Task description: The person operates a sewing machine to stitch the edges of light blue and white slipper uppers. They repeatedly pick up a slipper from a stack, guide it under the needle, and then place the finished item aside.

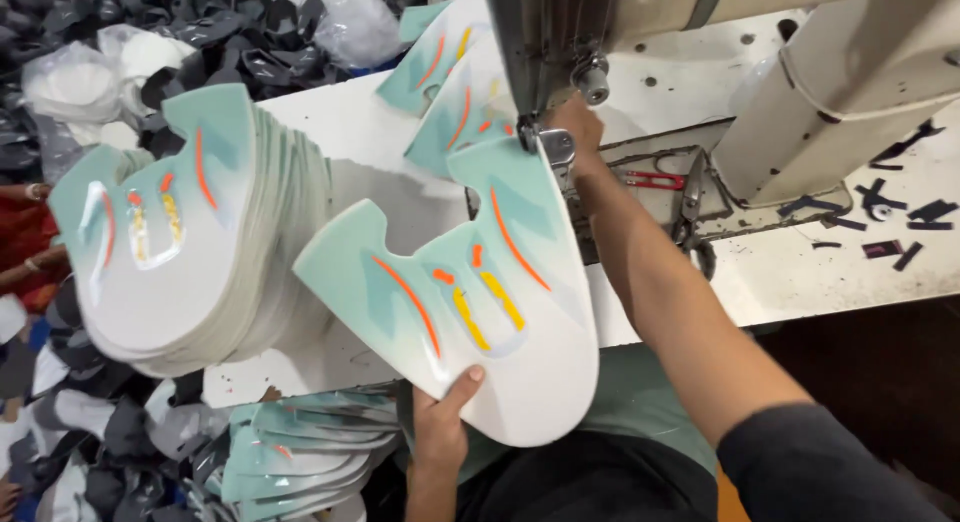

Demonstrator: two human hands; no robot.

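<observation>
Far left, clear plastic bags (352,22) of white pieces sit bunched among dark scraps, no label readable on them. A tall stack of mint-and-white shoe upper panels (190,232) with orange stripes fills the left of the white table (790,272), and another pile (300,457) lies low and near, partly cut off by the table edge. The sewing machine (800,62) runs out of the top of the frame, its needle area hidden behind the right hand (575,122), so how those fingers sit at the presser foot is hard to tell. The left hand (442,422) pinches the near edge of the panel (480,292), thumb on top, fingers hidden beneath. Red-handled snips (655,180) lie just right of the wrist.
</observation>
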